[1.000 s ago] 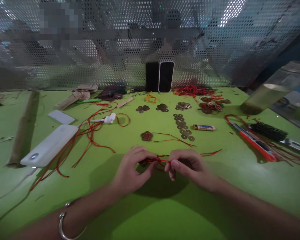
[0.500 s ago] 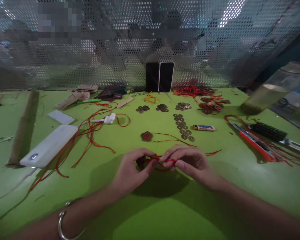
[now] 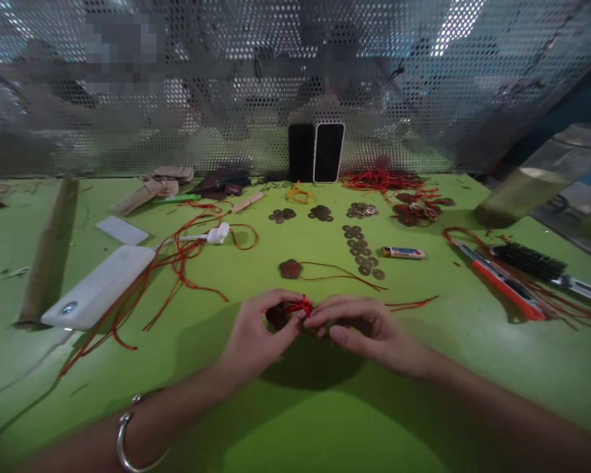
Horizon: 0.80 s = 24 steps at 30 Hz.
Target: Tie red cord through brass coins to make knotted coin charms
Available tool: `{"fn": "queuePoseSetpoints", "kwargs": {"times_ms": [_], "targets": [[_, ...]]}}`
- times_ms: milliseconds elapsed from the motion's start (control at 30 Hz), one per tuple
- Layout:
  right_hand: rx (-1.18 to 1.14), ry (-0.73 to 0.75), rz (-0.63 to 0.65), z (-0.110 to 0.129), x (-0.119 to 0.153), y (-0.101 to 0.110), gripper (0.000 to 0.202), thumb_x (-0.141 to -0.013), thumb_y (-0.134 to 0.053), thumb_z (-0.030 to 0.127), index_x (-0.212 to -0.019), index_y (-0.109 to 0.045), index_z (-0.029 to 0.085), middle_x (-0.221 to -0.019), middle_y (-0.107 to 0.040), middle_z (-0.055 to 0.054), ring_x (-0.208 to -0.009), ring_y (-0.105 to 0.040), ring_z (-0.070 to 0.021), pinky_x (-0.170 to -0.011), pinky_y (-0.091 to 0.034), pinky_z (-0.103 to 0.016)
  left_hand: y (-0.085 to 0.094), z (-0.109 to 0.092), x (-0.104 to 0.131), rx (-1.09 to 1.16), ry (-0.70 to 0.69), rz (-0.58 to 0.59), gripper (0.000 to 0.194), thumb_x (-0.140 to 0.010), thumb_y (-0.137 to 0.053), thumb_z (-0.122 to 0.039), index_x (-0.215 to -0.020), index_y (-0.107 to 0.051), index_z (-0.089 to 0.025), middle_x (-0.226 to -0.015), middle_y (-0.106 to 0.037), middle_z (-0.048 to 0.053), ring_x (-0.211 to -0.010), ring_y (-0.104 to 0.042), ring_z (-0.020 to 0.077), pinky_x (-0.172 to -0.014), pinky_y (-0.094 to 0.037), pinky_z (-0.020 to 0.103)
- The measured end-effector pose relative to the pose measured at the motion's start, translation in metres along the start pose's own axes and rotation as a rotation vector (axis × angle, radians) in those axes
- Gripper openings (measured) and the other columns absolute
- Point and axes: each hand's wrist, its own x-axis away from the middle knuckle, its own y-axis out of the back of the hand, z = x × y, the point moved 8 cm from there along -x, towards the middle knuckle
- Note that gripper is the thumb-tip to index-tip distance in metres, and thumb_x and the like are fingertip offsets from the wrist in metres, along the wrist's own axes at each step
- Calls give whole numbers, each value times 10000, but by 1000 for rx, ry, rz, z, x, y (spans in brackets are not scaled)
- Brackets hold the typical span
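My left hand (image 3: pixel 256 332) pinches a bunched red cord (image 3: pixel 304 306) between thumb and forefinger, something dark, perhaps coins, tucked behind it. The fingers of my right hand (image 3: pixel 374 334) meet the cord from the other side, thumb apart; whether they grip it, I cannot tell. The cord is at the near middle of the green table (image 3: pixel 276 427). I judge this piece part-worked: the cord is gathered, but long red ends (image 3: pixel 411 305) show past my right hand, seemingly its own. Just beyond, one coin cluster (image 3: pixel 290 269) is already laced; a row of coins (image 3: pixel 358 247) lies unlaced. A white power bank (image 3: pixel 101 286) sits leftward, a red cutter (image 3: pixel 507 289) rightward. Two phones (image 3: pixel 328 152) stand before a perforated metal screen (image 3: pixel 217 125), blurred shapes behind it.
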Motion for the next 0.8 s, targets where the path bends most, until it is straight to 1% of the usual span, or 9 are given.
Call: {"fn": "queuePoseSetpoints", "kwargs": {"times_ms": [100, 267, 400, 500, 600, 700, 767, 800], "targets": [[-23, -11, -1, -1, 0, -1, 237, -867, -564, 224, -1074, -675, 250, -1049, -656, -58, -887, -619, -127, -781, -512, -263, 2, 1, 0, 3, 7, -12, 127, -747, -627, -205, -856, -671, -156, -793, -700, 44, -685, -619, 146, -601, -501, 239], [-28, -50, -8, -6, 1, 0, 242, -863, -571, 243, -1083, -670, 247, -991, -658, -49, -856, -618, -126, -728, -516, -247, 3, 3, 0, 43, 12, -4, 146, -802, -586, -230, -890, -673, -153, -854, -698, 63, -771, -636, 169, -659, -514, 268], [-41, -71, -8, -9, 1, 0, 243, -861, -573, 246, -1085, -668, 238, -981, -658, -50, -873, -619, -134, -768, -514, -271, 3, 2, 0, 45, 15, 5, 148, -806, -592, -252, -870, -678, -151, -830, -694, 61, -746, -631, 165, -629, -501, 258], [18, -61, -17, -8, 1, 1, 241, -864, -567, 249, -1082, -668, 232, -1008, -654, -60, -886, -618, -149, -773, -515, -295, 3, 4, 0, 47, 14, 6, 141, -788, -625, -259, -870, -678, -158, -822, -691, 53, -741, -618, 159, -621, -492, 249], [93, -53, -16, -7, 2, 2, 244, -868, -560, 247, -1088, -664, 228, -976, -658, -58, -839, -619, -145, -708, -526, -279, 2, 8, 0, 83, 21, 10, 132, -787, -637, -273, -857, -677, -169, -807, -682, 43, -737, -600, 151, -626, -479, 244], [72, -5, -44, -4, 3, 3, 217, -870, -547, 223, -1050, -670, 220, -972, -643, -60, -727, -619, -112, -567, -521, -215, 1, 14, 0, 189, 75, 9, 150, -783, -645, -301, -837, -667, -162, -770, -662, 39, -699, -578, 139, -618, -466, 240], [77, 77, -140, 2, 4, 10, 179, -859, -553, 200, -989, -675, 211, -975, -626, -64, -674, -606, -96, -503, -501, -192, -3, 20, 0, 365, 143, 42, 196, -771, -659, -345, -832, -649, -159, -764, -646, 39, -680, -568, 133, -605, -463, 234], [115, 125, -202, 6, 5, 14, 154, -845, -565, 188, -952, -675, 206, -947, -623, -63, -667, -600, -98, -496, -496, -193, -8, 22, 1, 478, 190, 81, 218, -764, -664, -367, -826, -639, -160, -755, -633, 37, -666, -560, 128, -592, -461, 228]]}}
